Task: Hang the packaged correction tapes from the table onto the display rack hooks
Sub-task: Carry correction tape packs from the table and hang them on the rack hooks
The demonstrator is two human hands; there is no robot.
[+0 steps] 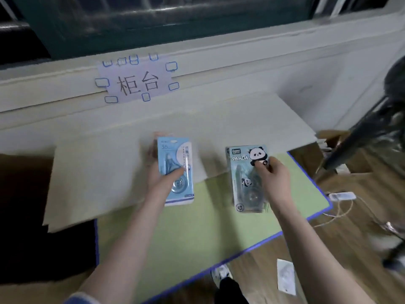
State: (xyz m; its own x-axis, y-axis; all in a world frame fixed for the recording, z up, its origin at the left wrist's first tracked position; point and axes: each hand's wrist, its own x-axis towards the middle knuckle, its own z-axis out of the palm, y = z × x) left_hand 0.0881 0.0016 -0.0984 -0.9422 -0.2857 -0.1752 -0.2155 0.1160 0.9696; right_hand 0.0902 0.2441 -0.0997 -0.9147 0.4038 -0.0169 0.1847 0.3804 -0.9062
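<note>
My left hand (pixel 161 174) grips a light blue packaged correction tape (pixel 176 170), thumb across its front and fingers behind it, held upright over the table. My right hand (pixel 272 172) holds a second pack (pixel 246 178) with a panda picture and the word PANDA, thumb pressed on the card's upper right. Both packs hover above the green table (pixel 197 227) with its blue edge. No display rack or hooks show in this view.
A large beige cardboard sheet (pixel 105 172) covers the table's far half. A paper sign (pixel 135 82) is taped to the white ledge behind. A black stand (pixel 361 139) leans at right; cables, a power strip (pixel 341 196) and a paper lie on the wooden floor.
</note>
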